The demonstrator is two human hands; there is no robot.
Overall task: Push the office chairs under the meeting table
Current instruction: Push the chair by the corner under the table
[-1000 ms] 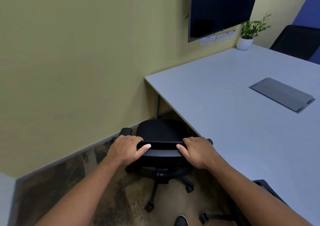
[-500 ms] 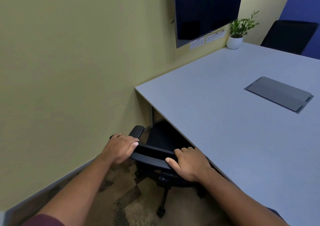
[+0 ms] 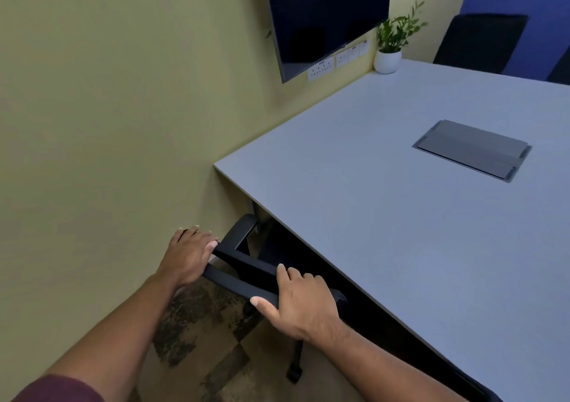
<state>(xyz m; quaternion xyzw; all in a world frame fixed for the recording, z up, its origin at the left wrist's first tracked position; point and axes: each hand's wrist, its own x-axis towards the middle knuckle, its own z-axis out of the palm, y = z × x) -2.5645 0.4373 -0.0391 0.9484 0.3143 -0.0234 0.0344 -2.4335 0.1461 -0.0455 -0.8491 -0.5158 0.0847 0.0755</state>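
Note:
A black office chair (image 3: pixel 243 267) stands at the near corner of the pale grey meeting table (image 3: pixel 385 216), with its seat mostly hidden under the tabletop. Only the top of its backrest, one armrest and a castor show. My left hand (image 3: pixel 188 255) grips the left end of the backrest top. My right hand (image 3: pixel 300 304) is closed over the right end of the same bar, close to the table's edge.
A yellow wall runs close along the left. A dark screen (image 3: pixel 324 12) hangs on it above wall sockets. A potted plant (image 3: pixel 389 52) stands at the table's far corner, a grey cable hatch (image 3: pixel 472 150) lies in the tabletop, and another black chair (image 3: pixel 479 42) stands beyond.
The chair has rolled forward under the table over the last second; its seat, fully visible before, is now mostly covered. Both hands stayed on the backrest and moved forward with it.

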